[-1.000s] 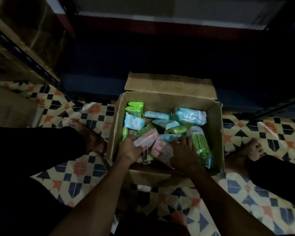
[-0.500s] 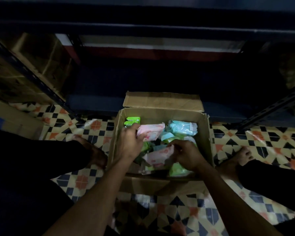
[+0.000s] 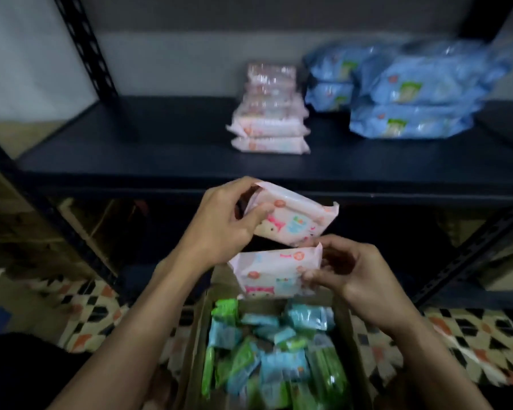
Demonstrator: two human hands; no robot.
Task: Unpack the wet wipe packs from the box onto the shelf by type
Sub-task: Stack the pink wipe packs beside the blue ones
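Observation:
My left hand (image 3: 219, 223) grips a pink wet wipe pack (image 3: 296, 220) raised in front of the shelf edge. Just below it, my right hand (image 3: 350, 276) pinches a second pink pack (image 3: 276, 273) by its right end. Both packs hang above the open cardboard box (image 3: 199, 329), which holds several green packs (image 3: 237, 362) and teal packs (image 3: 285, 365). On the dark shelf board (image 3: 131, 149) stands a stack of pink packs (image 3: 270, 122), with piles of large blue packs (image 3: 412, 96) to its right.
Black slotted uprights (image 3: 86, 51) frame the shelf at left and right. The lower level behind the hands is dark. Patterned floor tiles (image 3: 471, 338) surround the box. Brown cartons (image 3: 27, 220) sit at the left.
Both hands lifted a pink pack each out of the box and up to the level of the shelf edge. The view tilted up from the box to the shelf.

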